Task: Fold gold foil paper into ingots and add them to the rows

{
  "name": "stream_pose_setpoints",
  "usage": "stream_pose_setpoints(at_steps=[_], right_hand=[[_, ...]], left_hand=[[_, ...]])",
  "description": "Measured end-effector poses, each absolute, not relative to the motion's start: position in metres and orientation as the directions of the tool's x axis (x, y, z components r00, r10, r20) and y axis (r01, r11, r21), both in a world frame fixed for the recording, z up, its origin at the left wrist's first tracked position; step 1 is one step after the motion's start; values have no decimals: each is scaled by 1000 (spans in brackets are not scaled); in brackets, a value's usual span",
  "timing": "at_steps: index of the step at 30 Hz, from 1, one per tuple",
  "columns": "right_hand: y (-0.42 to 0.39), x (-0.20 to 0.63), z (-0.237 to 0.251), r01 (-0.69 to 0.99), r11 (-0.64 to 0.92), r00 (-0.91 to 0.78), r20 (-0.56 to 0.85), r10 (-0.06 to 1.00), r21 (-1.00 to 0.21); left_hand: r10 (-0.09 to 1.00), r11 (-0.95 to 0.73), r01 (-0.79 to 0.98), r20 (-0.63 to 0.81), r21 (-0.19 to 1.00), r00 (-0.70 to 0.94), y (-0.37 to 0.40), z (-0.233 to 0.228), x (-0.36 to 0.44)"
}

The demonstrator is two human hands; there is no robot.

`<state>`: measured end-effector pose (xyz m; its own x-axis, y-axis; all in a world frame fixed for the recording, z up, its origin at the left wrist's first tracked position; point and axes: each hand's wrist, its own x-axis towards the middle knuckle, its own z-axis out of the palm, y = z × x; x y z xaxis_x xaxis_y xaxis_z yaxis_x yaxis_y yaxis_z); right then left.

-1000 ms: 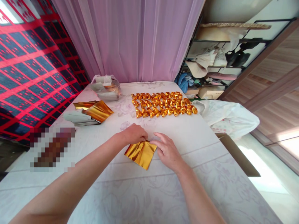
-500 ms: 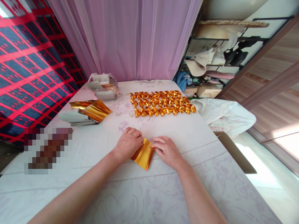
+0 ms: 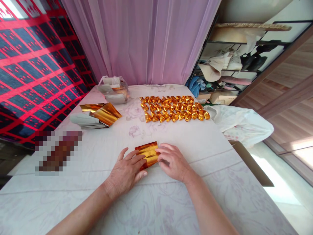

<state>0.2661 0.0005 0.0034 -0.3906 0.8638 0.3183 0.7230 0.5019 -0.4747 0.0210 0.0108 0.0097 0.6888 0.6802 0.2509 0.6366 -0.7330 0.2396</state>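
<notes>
A small sheet of gold foil paper (image 3: 149,152), apparently folded, lies on the table in front of me. My left hand (image 3: 126,171) rests at its left side with fingers stretched and apart, the fingertips lying on the foil. At the sheet's right edge my right hand (image 3: 174,160) has its fingers curled, pinching that edge. Farther back, several folded gold foil pieces (image 3: 172,107) stand in rows. To the left is a stack of gold foil sheets (image 3: 107,115) with pale backs, partly fanned out.
A clear plastic bag (image 3: 113,89) with more paper sits at the back left of the cloth-covered table (image 3: 102,143). Beyond hangs a purple curtain (image 3: 141,39). A white plastic bag (image 3: 244,124) and a shelf rack (image 3: 234,42) stand to the right. One patch at left is pixelated.
The foil sheet has turned from a slant to nearly sideways. My left hand has moved down and left, its fingers spreading from a grip. My right hand stays at the sheet's right edge.
</notes>
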Motion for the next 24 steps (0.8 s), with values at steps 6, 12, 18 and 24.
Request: stream_pose_setpoints(at_steps=[6, 12, 18, 24], right_hand=[[-1, 262, 3, 703, 489, -404, 276, 872, -516], [0, 263, -2, 696, 471, -374, 285, 882, -543], [1, 268, -7, 673, 474, -356, 313, 881, -568], [3, 270, -13, 674, 454, -276, 371, 887, -583]], left_hand=[[708, -705, 674, 269, 219, 653, 5, 10, 14], [728, -683, 691, 299, 239, 617, -2, 11, 19], [738, -669, 701, 327, 245, 590, 1, 14, 20], [787, -615, 739, 277, 275, 552, 8, 12, 21]])
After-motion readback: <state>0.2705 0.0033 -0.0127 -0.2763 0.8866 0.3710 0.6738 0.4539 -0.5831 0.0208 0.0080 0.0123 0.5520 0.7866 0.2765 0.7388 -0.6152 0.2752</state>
